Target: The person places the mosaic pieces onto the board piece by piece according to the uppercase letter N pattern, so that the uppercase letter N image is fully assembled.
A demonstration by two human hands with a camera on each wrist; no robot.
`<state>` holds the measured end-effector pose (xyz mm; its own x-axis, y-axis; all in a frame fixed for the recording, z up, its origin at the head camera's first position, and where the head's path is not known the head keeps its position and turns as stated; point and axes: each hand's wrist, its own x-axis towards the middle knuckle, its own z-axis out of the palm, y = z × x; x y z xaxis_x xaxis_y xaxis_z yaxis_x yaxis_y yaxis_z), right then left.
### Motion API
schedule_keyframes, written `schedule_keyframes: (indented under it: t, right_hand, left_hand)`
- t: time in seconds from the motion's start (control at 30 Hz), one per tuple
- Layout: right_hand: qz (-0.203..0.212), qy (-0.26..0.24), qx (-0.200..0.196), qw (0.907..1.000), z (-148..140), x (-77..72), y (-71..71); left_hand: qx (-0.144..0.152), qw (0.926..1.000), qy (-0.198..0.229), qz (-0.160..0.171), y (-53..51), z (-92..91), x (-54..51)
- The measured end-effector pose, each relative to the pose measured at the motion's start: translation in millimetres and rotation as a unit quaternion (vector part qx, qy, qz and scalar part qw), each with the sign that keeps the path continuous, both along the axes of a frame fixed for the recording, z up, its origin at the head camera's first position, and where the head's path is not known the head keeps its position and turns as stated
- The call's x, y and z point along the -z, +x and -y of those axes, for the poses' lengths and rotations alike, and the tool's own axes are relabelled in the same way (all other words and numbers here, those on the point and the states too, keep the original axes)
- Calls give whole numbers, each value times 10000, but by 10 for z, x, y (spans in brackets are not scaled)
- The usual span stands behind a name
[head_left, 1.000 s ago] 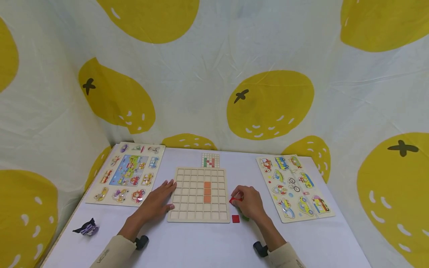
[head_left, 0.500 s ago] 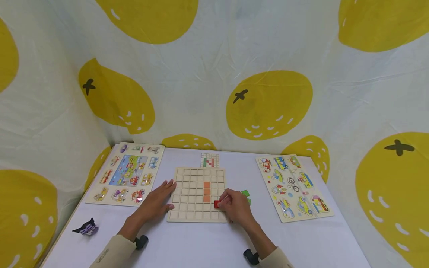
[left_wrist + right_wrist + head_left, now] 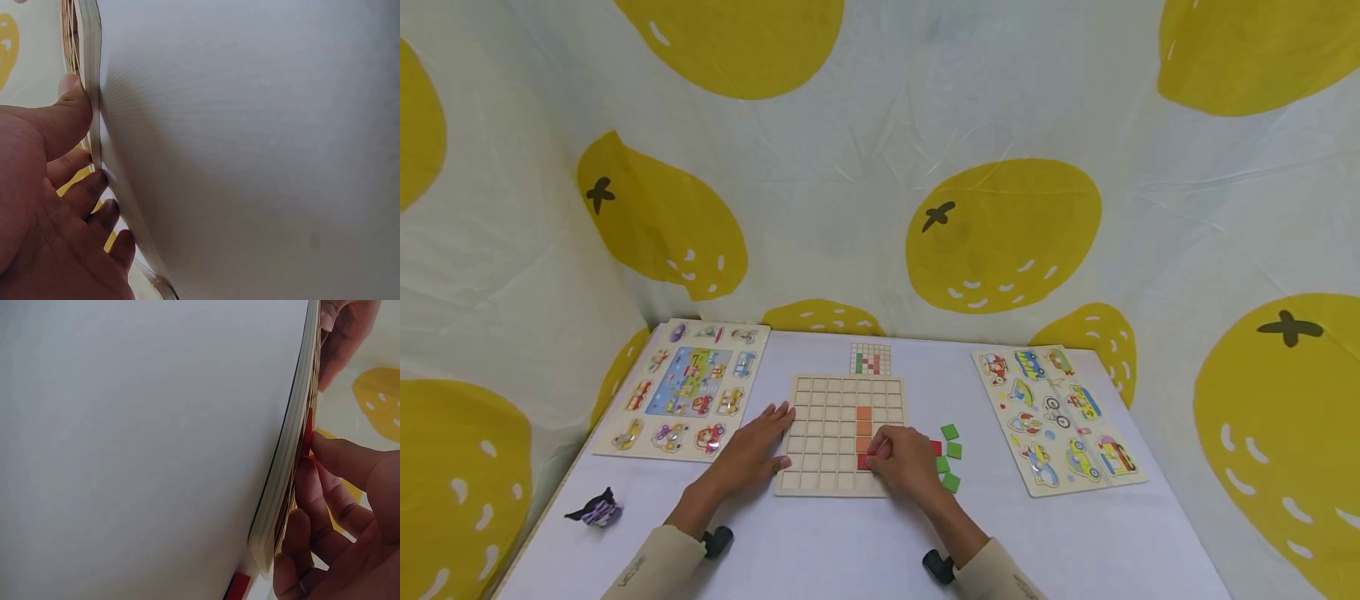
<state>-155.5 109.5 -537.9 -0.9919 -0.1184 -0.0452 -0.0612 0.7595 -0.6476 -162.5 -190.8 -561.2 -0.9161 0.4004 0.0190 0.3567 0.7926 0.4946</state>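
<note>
A wooden grid board (image 3: 827, 483) lies on the white table, with three orange tiles (image 3: 864, 428) in a column of its cells. My left hand (image 3: 748, 454) rests along the board's left edge, thumb and fingers fairly straight; in the left wrist view its fingertips touch the board's side. Over the lower right of the board, my right hand (image 3: 904, 462) pinches a red tile (image 3: 862, 461) at the cell just below the orange column. The right wrist view shows this tile (image 3: 307, 434) between thumb and finger. Whether it lies flat in the cell I cannot tell.
Several green tiles (image 3: 951, 482) and another red tile (image 3: 936, 447) lie right of the board. A small pattern card (image 3: 871, 359) sits behind it. Picture puzzles stand left (image 3: 625, 446) and right (image 3: 1037, 487). A black-and-purple figure (image 3: 598, 510) lies at front left.
My right hand has moved left from beside the board, bringing a red tile over the board to just below the orange tiles. It uncovered the green tiles. My left hand has stayed put.
</note>
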Motion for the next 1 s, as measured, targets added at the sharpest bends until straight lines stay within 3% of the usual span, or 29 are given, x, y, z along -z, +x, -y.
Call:
schedule_keyframes:
  t: [0.17, 0.43, 0.73, 1.0]
  right_hand:
    - [61, 155, 3, 9999, 45, 1, 1]
    - [0, -150, -44, 9999, -62, -15, 14]
    - [-157, -317, 361, 9987, -455, -72, -35]
    - [41, -2, 779, 9970, -847, -43, -44]
  left_hand:
    - [-8, 10000, 0, 30, -5, -5, 3]
    - [23, 10000, 14, -57, -3, -6, 3]
    - [25, 9999, -19, -129, 10, -5, -19]
    - [18, 10000, -35, -91, 9, -7, -17]
